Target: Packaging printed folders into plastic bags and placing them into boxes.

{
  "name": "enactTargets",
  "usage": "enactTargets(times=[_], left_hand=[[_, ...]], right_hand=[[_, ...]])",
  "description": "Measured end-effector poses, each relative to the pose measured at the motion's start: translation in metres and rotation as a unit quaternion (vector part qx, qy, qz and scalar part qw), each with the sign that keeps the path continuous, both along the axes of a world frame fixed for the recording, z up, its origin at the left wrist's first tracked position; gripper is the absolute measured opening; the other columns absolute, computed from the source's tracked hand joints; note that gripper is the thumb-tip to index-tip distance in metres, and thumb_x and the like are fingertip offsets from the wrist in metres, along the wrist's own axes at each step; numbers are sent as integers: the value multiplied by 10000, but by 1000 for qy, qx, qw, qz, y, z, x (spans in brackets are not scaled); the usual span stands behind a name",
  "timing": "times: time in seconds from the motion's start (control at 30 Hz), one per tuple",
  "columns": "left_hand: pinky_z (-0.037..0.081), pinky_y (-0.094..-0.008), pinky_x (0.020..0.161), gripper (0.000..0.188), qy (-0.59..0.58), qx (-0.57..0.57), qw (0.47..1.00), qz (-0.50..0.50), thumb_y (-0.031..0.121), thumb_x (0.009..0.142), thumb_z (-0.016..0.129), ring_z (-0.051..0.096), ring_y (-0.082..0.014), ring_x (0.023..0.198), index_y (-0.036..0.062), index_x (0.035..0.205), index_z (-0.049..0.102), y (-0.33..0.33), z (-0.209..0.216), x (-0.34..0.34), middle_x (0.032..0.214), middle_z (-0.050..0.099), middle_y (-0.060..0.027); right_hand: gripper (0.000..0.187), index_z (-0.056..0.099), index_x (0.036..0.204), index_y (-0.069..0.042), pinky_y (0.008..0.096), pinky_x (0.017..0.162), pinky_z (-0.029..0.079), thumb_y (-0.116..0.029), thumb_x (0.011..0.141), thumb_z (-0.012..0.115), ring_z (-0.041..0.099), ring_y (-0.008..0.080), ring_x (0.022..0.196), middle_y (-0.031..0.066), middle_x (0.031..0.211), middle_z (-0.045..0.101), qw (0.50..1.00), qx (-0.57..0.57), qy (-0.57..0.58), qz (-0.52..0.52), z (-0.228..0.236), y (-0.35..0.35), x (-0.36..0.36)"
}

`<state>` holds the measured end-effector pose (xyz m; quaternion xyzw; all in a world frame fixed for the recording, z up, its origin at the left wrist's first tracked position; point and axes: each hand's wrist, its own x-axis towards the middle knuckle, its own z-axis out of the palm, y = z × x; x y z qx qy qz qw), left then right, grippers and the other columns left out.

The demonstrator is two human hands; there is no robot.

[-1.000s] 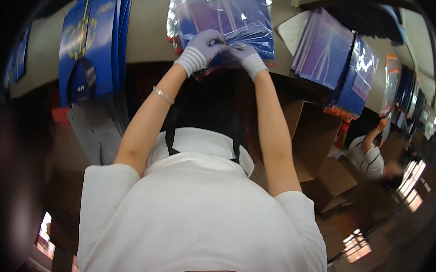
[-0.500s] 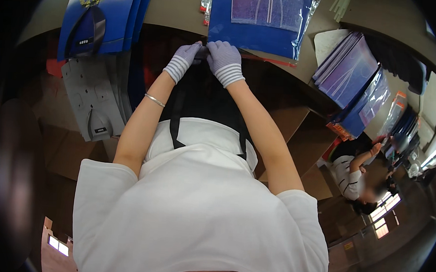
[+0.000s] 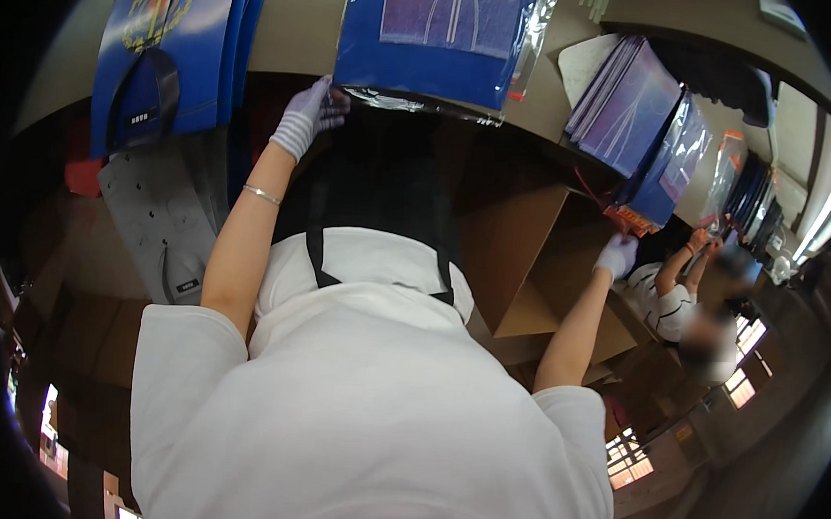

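Note:
A flat blue package in a clear plastic sleeve (image 3: 425,77) lies before me, overhanging the table's front edge. By its near left corner is my left hand (image 3: 310,115), in a pale purple knit glove with a white-striped cuff. Its thumb and fingers are apart; whether they touch the sleeve I cannot tell. Far to the right, my gloved right hand (image 3: 617,256) has its fingers closed at the orange lower edge of a plastic-sleeved blue package (image 3: 663,169). That package hangs over the table edge beside a fanned stack of blue-purple printed sheets (image 3: 627,106).
Blue paper bags with dark handles (image 3: 168,49) stand at the left, grey bags (image 3: 150,208) hanging below them. Under the table at right is an open cardboard box (image 3: 519,256). Another person (image 3: 667,291) works farther along the table, at the right.
My hands were together at the table edge. My right hand has swung far right to the sleeved package; my left has shifted slightly left. The view has shifted.

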<state>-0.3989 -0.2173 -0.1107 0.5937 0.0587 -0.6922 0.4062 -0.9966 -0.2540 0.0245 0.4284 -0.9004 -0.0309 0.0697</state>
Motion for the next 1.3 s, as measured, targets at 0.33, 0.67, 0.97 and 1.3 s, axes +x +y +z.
enactTargets(times=[0.33, 0.67, 0.97, 1.3], left_hand=[[285, -514, 1038, 770, 260, -211, 915, 223, 569, 899, 90, 337, -426, 1230, -71, 1278, 290, -31, 38, -10, 1313, 337, -297], [188, -532, 1064, 684, 241, -346, 867, 265, 552, 882, 256, 168, -391, 1318, 16, 1306, 280, -59, -5, 34, 1422, 198, -223], [174, -545, 1075, 694, 111, -282, 923, 237, 534, 906, 185, 205, -417, 1301, 2, 1349, 236, -65, 18, 12, 1411, 193, -262], [258, -525, 1054, 669, 62, -274, 934, 221, 513, 911, 261, 313, -415, 1244, 1, 1341, 249, -65, 3, 27, 1354, 273, -279]], right_hand=[[218, 588, 989, -15, 274, 749, 487, -46, 789, 508, 634, 173, 802, 100, 866, 648, 635, 163, -689, 310, -85, -19, 326], [241, 581, 985, 23, 350, 575, 509, -130, 825, 485, 638, 307, 734, 214, 834, 639, 735, -2, -675, 62, -94, -172, 302], [244, 569, 931, -16, 350, 698, 473, -190, 771, 626, 605, 290, 764, 176, 811, 614, 809, -211, -464, 292, 63, -156, 325], [203, 593, 994, -17, 264, 689, 468, -122, 820, 601, 594, 157, 756, 76, 823, 639, 944, -261, -123, 161, 243, -62, -8]])
